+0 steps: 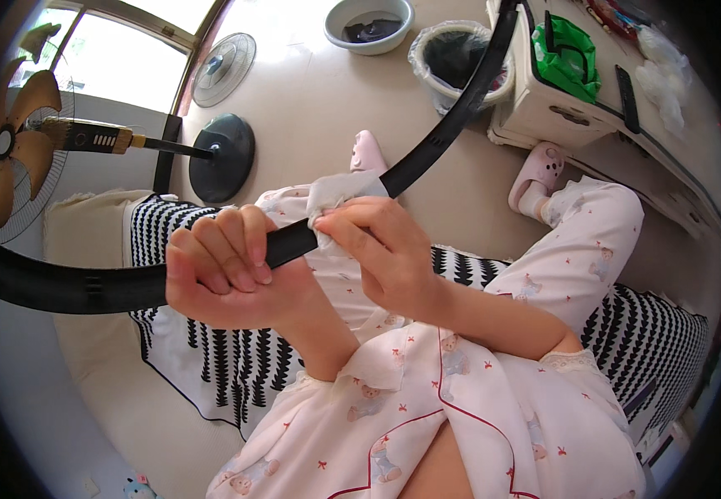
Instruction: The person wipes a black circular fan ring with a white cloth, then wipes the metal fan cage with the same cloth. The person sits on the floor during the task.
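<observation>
A long curved black band (435, 140), like part of a large ring, crosses in front of me from the left rim to the upper right. My left hand (235, 274) wraps around it, fingers curled over the top. A short stretch of the band shows between my two hands. My right hand (391, 256) pinches a crumpled white tissue or cloth (345, 190), folded around the band. The band's two ends cannot be made out.
At left stands a floor fan (8, 143) with bare blades; a round fan grille (223, 68) rests behind its base (223, 156). Farther off are a basin with dark contents (369, 28) and a lined bin (454, 59). A white cabinet (547, 118) holds a green bag (566, 56).
</observation>
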A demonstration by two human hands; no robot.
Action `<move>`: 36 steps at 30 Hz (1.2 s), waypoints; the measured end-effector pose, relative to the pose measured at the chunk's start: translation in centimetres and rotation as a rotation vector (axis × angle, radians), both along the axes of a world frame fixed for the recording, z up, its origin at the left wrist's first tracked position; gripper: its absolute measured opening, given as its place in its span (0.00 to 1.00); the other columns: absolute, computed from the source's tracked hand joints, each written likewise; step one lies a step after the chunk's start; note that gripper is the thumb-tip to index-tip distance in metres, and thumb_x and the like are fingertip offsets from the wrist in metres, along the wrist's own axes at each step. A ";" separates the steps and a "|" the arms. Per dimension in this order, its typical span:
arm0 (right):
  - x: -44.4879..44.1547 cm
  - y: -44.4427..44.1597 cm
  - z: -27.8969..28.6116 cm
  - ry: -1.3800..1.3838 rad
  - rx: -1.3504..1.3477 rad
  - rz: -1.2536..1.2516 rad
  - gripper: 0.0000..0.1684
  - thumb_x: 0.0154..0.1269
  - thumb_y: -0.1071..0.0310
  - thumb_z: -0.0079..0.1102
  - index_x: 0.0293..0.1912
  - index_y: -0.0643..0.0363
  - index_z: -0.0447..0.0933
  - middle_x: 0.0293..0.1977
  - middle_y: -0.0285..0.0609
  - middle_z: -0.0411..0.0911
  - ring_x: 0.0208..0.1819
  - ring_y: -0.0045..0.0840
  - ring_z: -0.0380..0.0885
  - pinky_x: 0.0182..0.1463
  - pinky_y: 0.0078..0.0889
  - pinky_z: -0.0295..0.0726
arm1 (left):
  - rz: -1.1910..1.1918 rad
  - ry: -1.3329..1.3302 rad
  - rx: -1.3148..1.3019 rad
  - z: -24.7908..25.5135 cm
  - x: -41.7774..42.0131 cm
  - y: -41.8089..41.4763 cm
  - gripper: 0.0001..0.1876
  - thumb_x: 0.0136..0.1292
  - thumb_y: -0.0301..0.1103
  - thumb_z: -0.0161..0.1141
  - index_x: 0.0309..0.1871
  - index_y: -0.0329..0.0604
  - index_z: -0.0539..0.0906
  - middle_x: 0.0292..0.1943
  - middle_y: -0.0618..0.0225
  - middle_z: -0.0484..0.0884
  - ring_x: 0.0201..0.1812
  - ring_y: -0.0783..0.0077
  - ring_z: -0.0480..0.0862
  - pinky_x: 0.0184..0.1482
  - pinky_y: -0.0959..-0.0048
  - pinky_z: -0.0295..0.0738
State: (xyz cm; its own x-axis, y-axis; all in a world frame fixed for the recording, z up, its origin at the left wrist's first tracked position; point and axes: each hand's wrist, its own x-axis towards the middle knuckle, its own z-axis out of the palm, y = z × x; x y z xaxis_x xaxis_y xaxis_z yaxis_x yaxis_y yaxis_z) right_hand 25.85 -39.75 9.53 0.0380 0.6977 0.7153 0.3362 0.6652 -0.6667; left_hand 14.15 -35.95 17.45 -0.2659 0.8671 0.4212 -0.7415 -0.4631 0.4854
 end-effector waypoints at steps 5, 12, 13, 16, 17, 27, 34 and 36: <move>5.4 1.8 -5.8 -0.312 0.117 -0.183 0.17 0.53 0.75 0.59 0.46 0.58 0.79 0.43 0.38 0.78 0.47 0.31 0.77 0.54 0.36 0.72 | -0.030 -0.052 -0.008 1.5 -1.0 -0.7 0.22 0.62 0.32 0.54 0.13 0.54 0.58 0.07 0.80 0.58 0.07 0.85 0.55 0.15 0.86 0.61; 2.8 -0.9 -4.9 -0.175 -0.029 -0.266 0.15 0.56 0.74 0.55 0.45 0.59 0.80 0.43 0.39 0.80 0.46 0.30 0.79 0.56 0.40 0.69 | 0.010 0.060 -0.010 1.0 1.3 -0.9 0.20 0.61 0.32 0.51 0.14 0.53 0.58 0.08 0.77 0.58 0.09 0.84 0.54 0.15 0.85 0.61; 1.5 -1.5 -3.8 -0.128 -0.033 -0.289 0.15 0.57 0.73 0.54 0.45 0.59 0.80 0.44 0.38 0.80 0.47 0.30 0.79 0.57 0.40 0.68 | 0.017 0.092 -0.020 0.4 1.8 -0.8 0.20 0.61 0.34 0.51 0.14 0.53 0.58 0.08 0.77 0.58 0.09 0.84 0.53 0.15 0.85 0.62; 1.0 -1.7 -2.6 -0.098 0.082 -0.267 0.14 0.59 0.71 0.55 0.46 0.58 0.80 0.46 0.35 0.78 0.50 0.30 0.77 0.59 0.41 0.69 | -0.042 0.018 -0.053 1.0 2.2 -0.8 0.19 0.60 0.31 0.51 0.14 0.53 0.58 0.08 0.78 0.58 0.08 0.84 0.54 0.15 0.86 0.61; 2.0 -1.4 -3.8 -0.191 0.097 -0.289 0.15 0.58 0.73 0.55 0.46 0.57 0.80 0.45 0.35 0.78 0.50 0.30 0.77 0.60 0.41 0.69 | -0.061 -0.007 -0.061 1.3 2.1 -0.9 0.19 0.60 0.30 0.51 0.14 0.53 0.59 0.08 0.79 0.58 0.08 0.85 0.55 0.15 0.86 0.61; 10.2 1.8 -7.0 0.034 -0.236 -0.181 0.14 0.62 0.78 0.56 0.47 0.60 0.81 0.44 0.35 0.80 0.48 0.24 0.77 0.58 0.32 0.74 | -0.154 0.098 -0.016 1.9 0.3 -1.5 0.19 0.62 0.31 0.51 0.14 0.52 0.60 0.09 0.75 0.61 0.09 0.82 0.57 0.18 0.83 0.64; 11.9 1.2 -5.6 1.063 -0.728 0.081 0.16 0.70 0.79 0.50 0.55 0.61 0.78 0.49 0.38 0.80 0.53 0.18 0.76 0.59 0.26 0.73 | -0.099 0.151 0.013 2.0 -1.4 -0.9 0.20 0.65 0.31 0.49 0.15 0.51 0.60 0.08 0.75 0.60 0.08 0.82 0.56 0.17 0.82 0.63; 12.7 1.1 -5.3 0.821 -0.628 -0.100 0.18 0.69 0.81 0.50 0.55 0.61 0.78 0.50 0.39 0.80 0.53 0.20 0.76 0.58 0.27 0.74 | -0.100 0.160 0.022 2.1 -1.7 -0.9 0.20 0.65 0.31 0.49 0.15 0.51 0.60 0.08 0.75 0.61 0.08 0.82 0.57 0.17 0.82 0.63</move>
